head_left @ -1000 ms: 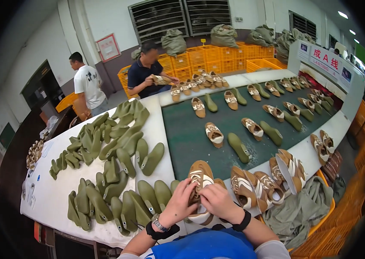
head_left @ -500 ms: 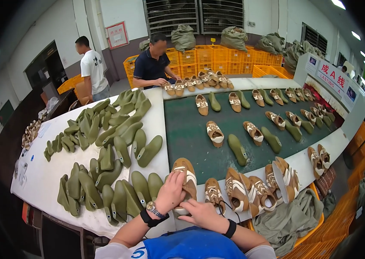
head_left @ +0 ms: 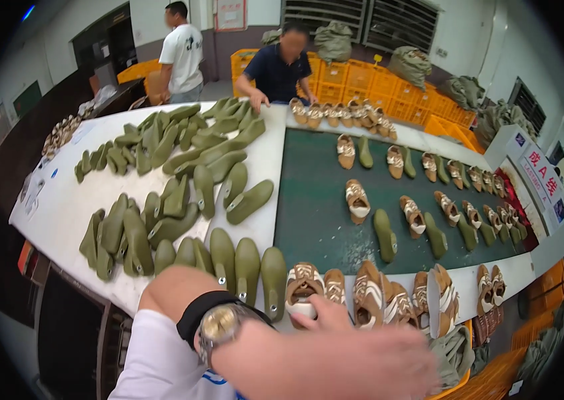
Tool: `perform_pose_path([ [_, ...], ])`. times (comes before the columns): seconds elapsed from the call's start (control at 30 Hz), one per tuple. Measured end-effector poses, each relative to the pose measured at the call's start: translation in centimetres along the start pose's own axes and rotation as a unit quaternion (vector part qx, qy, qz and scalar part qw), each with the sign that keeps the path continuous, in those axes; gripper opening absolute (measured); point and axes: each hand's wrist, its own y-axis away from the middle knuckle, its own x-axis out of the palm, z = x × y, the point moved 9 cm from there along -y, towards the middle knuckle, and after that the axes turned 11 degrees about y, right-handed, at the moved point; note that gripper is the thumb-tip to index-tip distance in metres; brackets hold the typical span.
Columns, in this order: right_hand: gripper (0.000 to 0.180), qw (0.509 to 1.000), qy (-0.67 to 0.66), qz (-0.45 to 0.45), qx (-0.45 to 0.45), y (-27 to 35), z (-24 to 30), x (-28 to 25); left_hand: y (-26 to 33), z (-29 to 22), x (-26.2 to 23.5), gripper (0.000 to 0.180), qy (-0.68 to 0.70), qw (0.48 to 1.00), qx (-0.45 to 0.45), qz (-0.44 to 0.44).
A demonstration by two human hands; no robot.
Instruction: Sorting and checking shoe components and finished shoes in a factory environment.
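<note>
A brown suede sneaker [head_left: 304,275] with white stripes and laces stands at the near table edge, its opening toward me. My right hand [head_left: 330,316] has its thumb and fingers at the sneaker's heel and appears to grip it. Across the front reaches my left hand [head_left: 369,360], wrist watch and black band behind it; it is smeared by motion, so its fingers cannot be made out. Beside the sneaker on the left stands a green shoe last [head_left: 273,280]. Several more brown sneakers [head_left: 367,293] line the edge to the right, partly behind my hands.
Many green lasts [head_left: 137,240] lie on the white table [head_left: 55,200]. Rows of sneakers and lasts rest on the green belt [head_left: 322,233]. Across the table stands a person in a dark shirt [head_left: 275,70]; another in white [head_left: 181,57] is behind, near orange crates [head_left: 335,73].
My left hand has left the sneaker and swung right across my front. The sneaker now stands lower at the edge, with my right hand at its heel. The view has turned.
</note>
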Motion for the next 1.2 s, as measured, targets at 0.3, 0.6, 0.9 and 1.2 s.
perform_pose_path([
  [0.3,0.039,0.996,-0.035,0.076,0.030,1.1,0.3,2.4,2.7,-4.5,-2.2,0.030,-0.272,0.941,0.162,-0.121],
  [0.6,0.036,0.991,0.004,0.100,0.084,0.2,-3.8,2.3,25.1,24.8,4.7,0.049,-0.366,0.764,-0.530,0.022],
  [0.9,0.028,0.958,0.041,-0.284,-0.001,-15.1,-3.8,-10.7,30.1,28.3,9.4,0.051,-0.321,0.787,-0.489,-0.197],
  [1.2,0.025,0.968,0.120,0.194,0.104,-20.1,-18.1,21.8,29.4,26.9,9.0,0.046,-0.330,0.789,-0.466,-0.226],
])
